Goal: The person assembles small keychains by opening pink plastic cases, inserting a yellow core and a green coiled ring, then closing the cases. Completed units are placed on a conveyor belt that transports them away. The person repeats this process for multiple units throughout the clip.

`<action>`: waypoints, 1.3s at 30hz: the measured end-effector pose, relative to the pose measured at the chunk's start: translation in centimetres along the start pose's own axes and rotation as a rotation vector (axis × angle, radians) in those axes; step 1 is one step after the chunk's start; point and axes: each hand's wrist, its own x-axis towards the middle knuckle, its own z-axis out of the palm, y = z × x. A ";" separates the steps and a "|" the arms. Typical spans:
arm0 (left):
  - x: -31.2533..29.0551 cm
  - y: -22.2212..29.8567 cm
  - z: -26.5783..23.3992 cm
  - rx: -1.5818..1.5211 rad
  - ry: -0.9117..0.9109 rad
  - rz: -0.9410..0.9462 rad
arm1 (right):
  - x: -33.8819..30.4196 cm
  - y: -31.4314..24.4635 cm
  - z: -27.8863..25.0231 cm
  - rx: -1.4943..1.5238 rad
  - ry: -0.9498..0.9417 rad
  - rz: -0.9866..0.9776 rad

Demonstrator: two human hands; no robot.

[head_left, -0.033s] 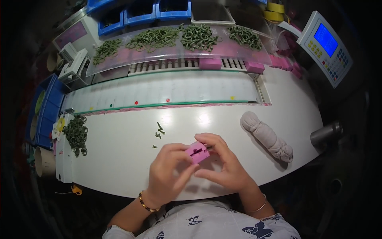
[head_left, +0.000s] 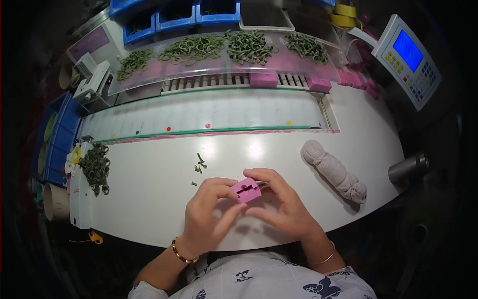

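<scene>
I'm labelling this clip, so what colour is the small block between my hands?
The small block is pink with a dark slot; head view shows it.

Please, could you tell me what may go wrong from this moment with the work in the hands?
The pink block is held by fingertips of the left hand, with the right hand close against it, so it might slip and drop onto the white table.

Small green scraps lie loose just beyond the left hand; a sideways move could perhaps scatter them.
</scene>
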 end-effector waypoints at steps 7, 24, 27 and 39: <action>0.6 -0.9 0.1 -0.194 0.013 -0.102 | 1.4 0.1 -0.7 -0.224 0.047 -0.139; 2.9 -0.4 -0.9 -0.016 -0.015 -0.086 | 2.7 -1.1 0.1 0.479 0.086 0.361; 5.4 -3.0 -3.5 0.010 0.077 -0.257 | 2.5 -0.4 -1.3 0.407 0.056 0.356; 9.9 -18.8 -16.9 0.729 0.480 -0.189 | 0.2 -0.5 -14.0 0.102 0.458 0.279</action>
